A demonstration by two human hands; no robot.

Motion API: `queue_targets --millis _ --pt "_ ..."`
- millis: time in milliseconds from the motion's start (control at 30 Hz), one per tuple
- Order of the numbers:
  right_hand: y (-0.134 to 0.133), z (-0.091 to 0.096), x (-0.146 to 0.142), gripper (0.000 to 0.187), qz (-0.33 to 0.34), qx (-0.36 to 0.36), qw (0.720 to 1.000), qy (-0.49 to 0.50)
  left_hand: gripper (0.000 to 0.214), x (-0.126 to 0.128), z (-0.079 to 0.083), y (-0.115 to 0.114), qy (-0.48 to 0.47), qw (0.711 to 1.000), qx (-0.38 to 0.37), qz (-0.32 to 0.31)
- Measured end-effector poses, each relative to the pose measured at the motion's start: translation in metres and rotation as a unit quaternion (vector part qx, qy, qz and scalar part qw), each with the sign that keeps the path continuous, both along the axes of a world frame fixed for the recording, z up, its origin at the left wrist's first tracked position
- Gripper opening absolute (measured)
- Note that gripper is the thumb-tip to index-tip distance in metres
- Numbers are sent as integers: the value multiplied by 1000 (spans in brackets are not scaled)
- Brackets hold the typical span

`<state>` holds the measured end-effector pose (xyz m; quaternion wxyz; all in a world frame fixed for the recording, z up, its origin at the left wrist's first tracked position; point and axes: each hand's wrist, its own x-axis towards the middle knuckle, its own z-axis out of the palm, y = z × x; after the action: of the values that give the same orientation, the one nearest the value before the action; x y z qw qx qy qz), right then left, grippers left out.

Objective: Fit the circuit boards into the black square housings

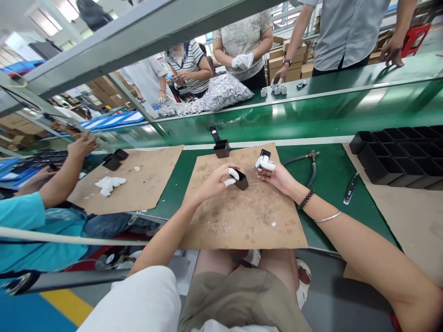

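Black plastic formed the small open box [241, 180], which the left hand [213, 182] pinched between thumb and forefinger, both capped in white cots, just over the brown cardboard mat [242, 216]. The right hand [278, 176] was closed at its cot-covered fingertips on one smaller black part [265, 154]. A second black box [222, 149] sat at the mat's far edge. One pair of pliers [312, 157] lay on the green table [332, 184].
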<state>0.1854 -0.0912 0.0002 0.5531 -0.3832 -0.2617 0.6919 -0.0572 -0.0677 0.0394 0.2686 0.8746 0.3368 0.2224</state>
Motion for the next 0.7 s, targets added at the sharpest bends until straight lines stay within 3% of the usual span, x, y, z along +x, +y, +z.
queue_targets --millis 133,300,400,467,567,700 --pt "-1 -1 2 13 3 18 1000 -6 29 -3 -9 1 -68 993 -94 -23" --pt "-2 -3 2 31 5 61 997 -42 99 1 -33 0 -146 960 -238 28" --pt "-5 -2 0 45 3 141 984 -109 87 15 -43 -6 -165 956 -229 82" --pt "-9 -1 -4 52 -3 204 968 -147 73 24 -44 -11 -183 954 -221 84" --pt "-16 1 -9 58 -1 273 950 -154 68 33 -39 -19 -198 956 -204 68" --pt "-23 2 -14 59 15 312 938 -150 64 37 -28 -27 -208 962 -160 79"
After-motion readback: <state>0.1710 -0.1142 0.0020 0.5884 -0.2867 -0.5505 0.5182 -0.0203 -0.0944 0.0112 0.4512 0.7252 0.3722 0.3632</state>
